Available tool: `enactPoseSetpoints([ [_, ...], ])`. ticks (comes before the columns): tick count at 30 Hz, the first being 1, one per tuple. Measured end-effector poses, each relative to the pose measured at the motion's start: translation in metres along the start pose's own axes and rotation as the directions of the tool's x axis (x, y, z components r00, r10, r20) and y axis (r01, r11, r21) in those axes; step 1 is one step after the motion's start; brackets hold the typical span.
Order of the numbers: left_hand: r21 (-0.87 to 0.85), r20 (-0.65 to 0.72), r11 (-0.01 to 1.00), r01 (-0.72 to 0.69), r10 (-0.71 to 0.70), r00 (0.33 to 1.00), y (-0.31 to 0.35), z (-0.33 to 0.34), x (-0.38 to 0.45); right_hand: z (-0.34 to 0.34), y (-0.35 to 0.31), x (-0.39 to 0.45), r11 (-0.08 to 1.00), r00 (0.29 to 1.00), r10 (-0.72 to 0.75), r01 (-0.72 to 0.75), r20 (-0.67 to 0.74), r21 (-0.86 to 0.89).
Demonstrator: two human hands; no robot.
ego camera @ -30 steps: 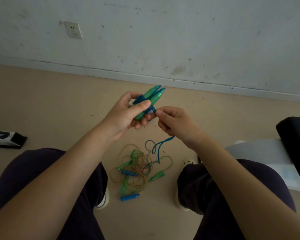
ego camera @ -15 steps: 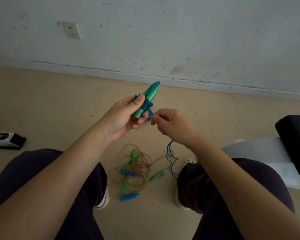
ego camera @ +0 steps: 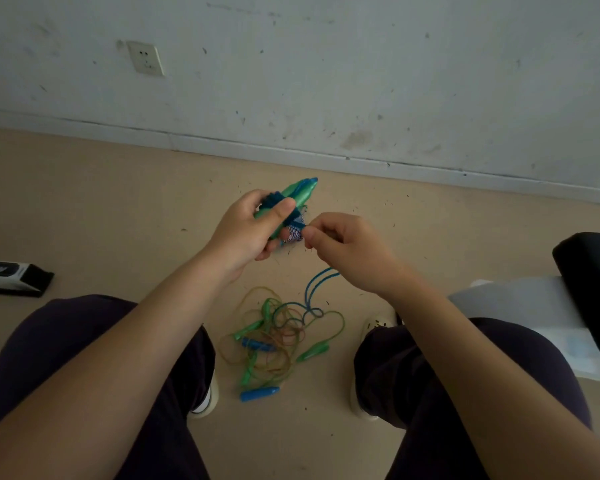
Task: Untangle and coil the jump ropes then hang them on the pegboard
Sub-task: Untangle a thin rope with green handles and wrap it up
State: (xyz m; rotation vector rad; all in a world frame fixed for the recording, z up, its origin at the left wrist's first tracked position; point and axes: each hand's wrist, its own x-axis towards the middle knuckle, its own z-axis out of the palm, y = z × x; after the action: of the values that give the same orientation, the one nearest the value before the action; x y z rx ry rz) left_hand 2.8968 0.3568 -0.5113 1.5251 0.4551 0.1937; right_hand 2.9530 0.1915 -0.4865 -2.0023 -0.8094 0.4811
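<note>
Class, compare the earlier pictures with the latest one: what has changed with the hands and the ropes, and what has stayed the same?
The right hand has drawn the blue cord tighter against the green handles, so the loose loop hanging below has shrunk. The left hand still grips the handles and wound cord. The tangled ropes on the floor have not moved.

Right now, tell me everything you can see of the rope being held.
The held jump rope has two green handles laid side by side, tips up toward the wall, with blue cord wound around them. The left hand grips the handles; the right hand pinches the blue-white cord at the wrap. Its loose blue tail hangs to the floor.
</note>
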Motion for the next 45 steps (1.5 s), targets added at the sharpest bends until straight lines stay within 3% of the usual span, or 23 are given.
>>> enactPoseSetpoints([
  [4, 0.052, 0.169, 0.998, 0.022, -0.031, 0.985, -0.003, -0.005, -0.001, -0.009, 0.000, -0.002, 1.000, 1.000, -0.024, 0.024, -0.019, 0.010],
  [8, 0.111, 0.304, 0.993, 0.040, -0.073, 0.950, -0.003, -0.008, -0.002, -0.016, 0.002, -0.003, 0.971, 0.986, -0.153, 0.139, -0.063, -0.197],
  [11, 0.181, 0.393, 0.983, 0.026, -0.097, 0.914, -0.002, -0.009, -0.005, -0.022, 0.004, -0.001, 0.945, 0.962, -0.240, 0.201, -0.129, -0.258],
  [18, 0.263, 0.498, 0.965, -0.020, -0.118, 0.859, 0.002, -0.008, -0.009, -0.023, 0.010, 0.002, 0.950, 0.968, -0.228, 0.197, -0.107, -0.245],
  [26, 0.391, 0.460, 0.908, -0.151, -0.050, 0.887, -0.002, -0.002, -0.011, -0.014, 0.017, 0.005, 0.978, 0.994, -0.099, 0.090, -0.040, -0.189],
  [35, 0.339, 0.565, 0.934, -0.116, -0.104, 0.818, -0.005, -0.005, -0.009, -0.017, 0.022, 0.009, 0.993, 0.985, -0.103, 0.094, -0.141, -0.066],
  [45, 0.334, 0.471, 0.938, -0.089, -0.085, 0.878, -0.002, -0.002, -0.013, -0.005, 0.024, 0.011, 0.989, 0.973, -0.151, 0.147, -0.173, -0.030],
])
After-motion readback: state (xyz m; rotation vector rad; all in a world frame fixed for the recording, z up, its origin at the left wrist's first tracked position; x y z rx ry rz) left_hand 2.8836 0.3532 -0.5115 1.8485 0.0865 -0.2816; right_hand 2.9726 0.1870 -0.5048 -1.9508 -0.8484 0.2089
